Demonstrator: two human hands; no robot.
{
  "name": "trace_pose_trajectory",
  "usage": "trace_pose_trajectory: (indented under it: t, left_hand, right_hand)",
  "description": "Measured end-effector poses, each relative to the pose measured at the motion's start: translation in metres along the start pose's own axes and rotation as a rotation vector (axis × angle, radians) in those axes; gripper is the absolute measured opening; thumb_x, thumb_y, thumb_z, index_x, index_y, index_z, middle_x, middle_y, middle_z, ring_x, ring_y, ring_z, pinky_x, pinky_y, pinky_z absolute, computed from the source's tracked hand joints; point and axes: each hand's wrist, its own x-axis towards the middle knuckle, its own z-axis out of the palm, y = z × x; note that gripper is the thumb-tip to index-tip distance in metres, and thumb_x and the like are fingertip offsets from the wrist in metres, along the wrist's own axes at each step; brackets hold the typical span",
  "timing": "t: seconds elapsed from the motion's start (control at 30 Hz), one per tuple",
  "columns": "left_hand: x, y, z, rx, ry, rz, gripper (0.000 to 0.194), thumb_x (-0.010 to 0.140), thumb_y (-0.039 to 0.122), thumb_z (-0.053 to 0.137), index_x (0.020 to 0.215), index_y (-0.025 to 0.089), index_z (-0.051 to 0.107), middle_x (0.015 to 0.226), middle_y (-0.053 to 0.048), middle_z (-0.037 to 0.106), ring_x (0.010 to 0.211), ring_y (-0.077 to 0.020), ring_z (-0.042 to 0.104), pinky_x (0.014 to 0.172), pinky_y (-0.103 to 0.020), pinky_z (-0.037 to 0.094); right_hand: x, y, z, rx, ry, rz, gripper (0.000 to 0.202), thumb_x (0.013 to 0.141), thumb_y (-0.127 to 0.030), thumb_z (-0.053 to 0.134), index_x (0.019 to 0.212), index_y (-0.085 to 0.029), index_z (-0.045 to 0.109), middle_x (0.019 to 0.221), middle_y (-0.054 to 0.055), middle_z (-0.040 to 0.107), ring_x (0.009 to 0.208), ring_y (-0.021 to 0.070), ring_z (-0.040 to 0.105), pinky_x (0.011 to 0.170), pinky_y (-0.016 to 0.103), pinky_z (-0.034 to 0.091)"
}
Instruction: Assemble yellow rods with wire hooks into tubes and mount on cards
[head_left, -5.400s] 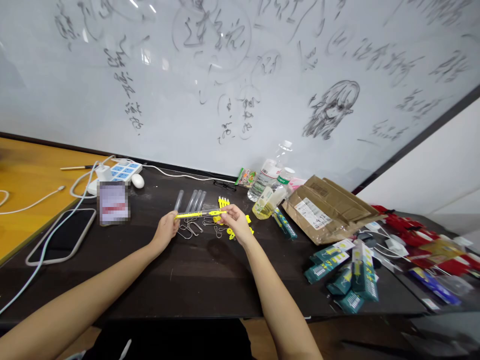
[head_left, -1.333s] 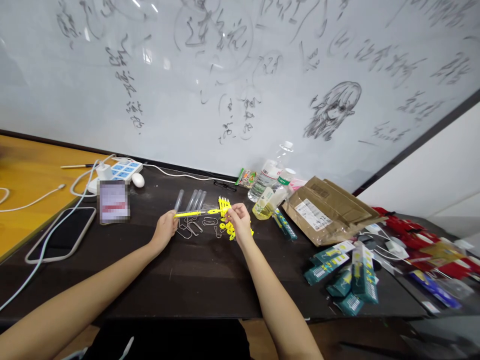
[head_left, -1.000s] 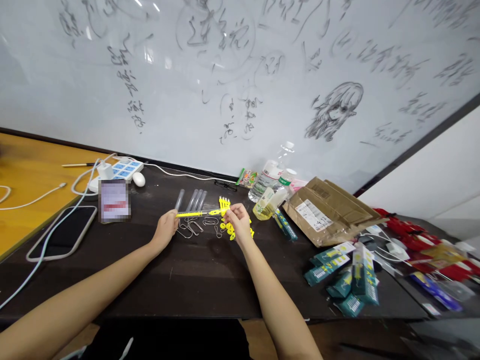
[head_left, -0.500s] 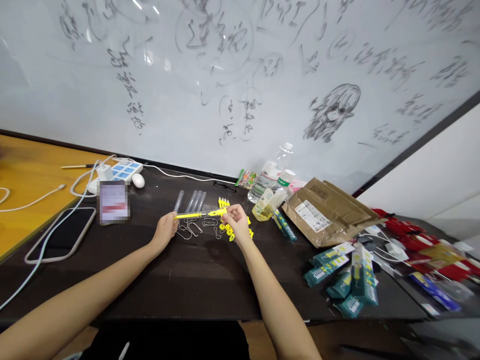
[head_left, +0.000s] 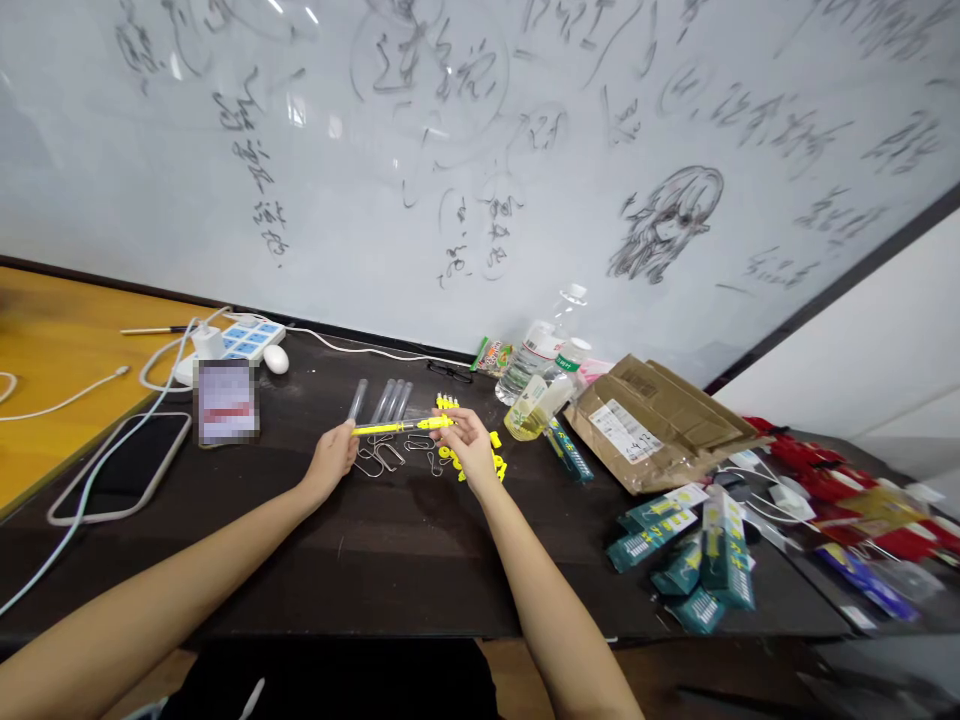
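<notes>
A slim yellow rod with a clear tube section (head_left: 379,430) runs nearly level between my two hands, above the dark table. My left hand (head_left: 332,463) is closed on its left end. The fingertips of my right hand (head_left: 472,447) pinch the wider yellow piece at its right end. Behind the rod, several clear tubes (head_left: 391,400) lie side by side. Bent metal hooks (head_left: 382,458) are below it, near my left hand. Small yellow plastic parts (head_left: 496,462) lie around my right hand, partly hidden by it, with more yellow pieces (head_left: 447,401) just behind.
Two bottles (head_left: 536,400) lean by a cardboard parcel (head_left: 645,420) at right. Green packets (head_left: 679,550) lie nearer me. At left are a phone (head_left: 124,470), a power strip (head_left: 251,340), a white cable (head_left: 97,490) and a blurred-out screen (head_left: 226,402). A whiteboard (head_left: 330,230) rises behind.
The wide yellow piece in my right fingers has shifted slightly left, toward my left hand. My left hand keeps nearly the same place and its grip.
</notes>
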Motion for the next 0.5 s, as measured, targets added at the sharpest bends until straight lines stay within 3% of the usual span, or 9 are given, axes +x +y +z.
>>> trace_pose_trajectory:
  t: [0.5]
  left_hand:
    - [0.0028, -0.0050, -0.0020, 0.026, -0.049, 0.002, 0.041, 0.083, 0.050, 0.041, 0.057, 0.020, 0.032, 0.043, 0.011, 0.023, 0.032, -0.0032, 0.019, 0.032, -0.014, 0.014]
  right_hand:
    - [-0.0011, 0.0018, 0.0024, 0.043, -0.010, 0.038, 0.023, 0.075, -0.032, 0.065, 0.092, -0.021, 0.053, 0.112, 0.008, 0.065, 0.066, 0.0131, 0.065, 0.059, 0.027, 0.053]
